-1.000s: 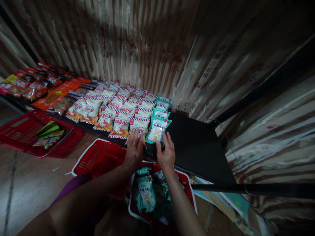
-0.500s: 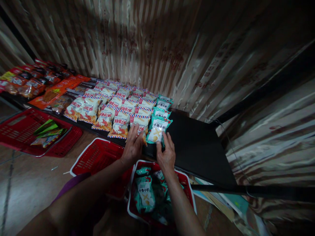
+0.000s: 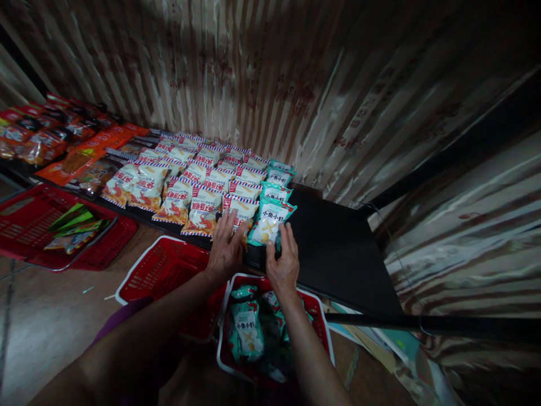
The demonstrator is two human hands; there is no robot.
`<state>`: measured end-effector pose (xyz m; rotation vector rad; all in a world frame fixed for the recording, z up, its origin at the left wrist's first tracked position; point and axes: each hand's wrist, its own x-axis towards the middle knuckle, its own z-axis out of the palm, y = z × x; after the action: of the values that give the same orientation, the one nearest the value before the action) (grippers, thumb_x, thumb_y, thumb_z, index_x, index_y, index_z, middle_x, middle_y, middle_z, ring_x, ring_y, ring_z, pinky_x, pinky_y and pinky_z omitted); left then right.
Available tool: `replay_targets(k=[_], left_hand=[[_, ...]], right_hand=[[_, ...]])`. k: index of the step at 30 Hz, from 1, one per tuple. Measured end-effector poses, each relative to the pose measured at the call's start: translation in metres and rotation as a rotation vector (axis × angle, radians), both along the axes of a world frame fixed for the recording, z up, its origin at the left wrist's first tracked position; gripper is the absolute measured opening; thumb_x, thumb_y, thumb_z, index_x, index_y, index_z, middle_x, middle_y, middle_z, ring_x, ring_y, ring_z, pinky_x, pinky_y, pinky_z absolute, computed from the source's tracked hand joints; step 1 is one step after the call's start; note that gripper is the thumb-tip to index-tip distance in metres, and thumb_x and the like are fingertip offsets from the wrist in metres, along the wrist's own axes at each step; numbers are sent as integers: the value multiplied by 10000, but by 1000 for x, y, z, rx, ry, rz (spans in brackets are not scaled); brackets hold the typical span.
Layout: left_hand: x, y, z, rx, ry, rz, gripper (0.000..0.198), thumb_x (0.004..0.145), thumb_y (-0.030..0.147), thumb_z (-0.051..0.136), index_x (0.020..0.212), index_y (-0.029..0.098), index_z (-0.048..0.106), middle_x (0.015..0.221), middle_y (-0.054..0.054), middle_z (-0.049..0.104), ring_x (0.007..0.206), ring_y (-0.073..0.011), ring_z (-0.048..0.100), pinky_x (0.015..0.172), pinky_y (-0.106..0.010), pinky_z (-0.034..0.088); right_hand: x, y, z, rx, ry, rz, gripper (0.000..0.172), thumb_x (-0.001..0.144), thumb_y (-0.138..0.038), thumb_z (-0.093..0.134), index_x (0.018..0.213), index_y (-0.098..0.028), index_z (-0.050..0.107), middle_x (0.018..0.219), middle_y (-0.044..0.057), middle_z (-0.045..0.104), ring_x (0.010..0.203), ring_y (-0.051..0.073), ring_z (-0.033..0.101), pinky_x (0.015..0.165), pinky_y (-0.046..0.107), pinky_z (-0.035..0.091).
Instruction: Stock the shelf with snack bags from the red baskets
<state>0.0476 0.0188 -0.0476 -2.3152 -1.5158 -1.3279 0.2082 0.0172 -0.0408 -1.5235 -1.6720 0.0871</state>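
My right hand pinches the front edge of a teal snack packet lying at the front of a short row of teal packets on the black shelf. My left hand lies flat with fingers stretched on the red-and-white snack packet just to the left. Below my arms a red basket holds more teal packets.
Rows of red-and-white packets fill the shelf to the left, with orange and dark red packets beyond. An empty-looking red basket and another red basket with green packets stand on the floor. Striped curtain backs the shelf.
Both hands stay on the same two packets; the left hand's fingers have slid slightly further up the red-and-white packet. The view has shifted a little.
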Motion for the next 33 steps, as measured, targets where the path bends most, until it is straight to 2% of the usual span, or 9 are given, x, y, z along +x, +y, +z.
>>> replay_targets(k=[7,14,18,24,33], left_hand=[[2,-1,0,34,0,23,526,875,82,365,1383,211,322,1538,-148,160,1427,-301,78,1099,-543,230],[3,0,0,30,-6,14,521,871,73,363,1376,198,331,1536,-150,168,1428,-306,47,1098,-555,223],[2,-1,2,7,18,33,492,870,74,377,1348,189,365,1521,-162,209,1427,-314,35,1090,-570,224],[-1,2,3,20,5,-20,518,874,62,362,1372,201,327,1524,-164,194,1428,-297,69,1084,-550,258],[-2,4,1,42,-3,-21,511,881,82,376,1377,195,326,1515,-173,219,1422,-290,126,1085,-528,277]], right_hand=[[-3,2,3,-61,22,40,546,900,-403,400,1393,-172,364,1482,149,328,1371,248,305,1088,461,313],[-1,9,7,-172,261,-5,740,838,-495,489,1438,-150,228,1461,173,353,1346,271,350,1068,466,336],[0,15,8,-231,239,28,717,856,-508,433,1445,-146,240,1489,157,310,1365,273,316,1086,467,300],[-4,15,15,-324,253,7,734,851,-524,409,1462,-173,205,1387,146,470,1245,285,479,993,445,411],[-5,15,15,-346,252,0,728,845,-532,408,1461,-200,208,1325,126,533,1154,273,552,938,420,451]])
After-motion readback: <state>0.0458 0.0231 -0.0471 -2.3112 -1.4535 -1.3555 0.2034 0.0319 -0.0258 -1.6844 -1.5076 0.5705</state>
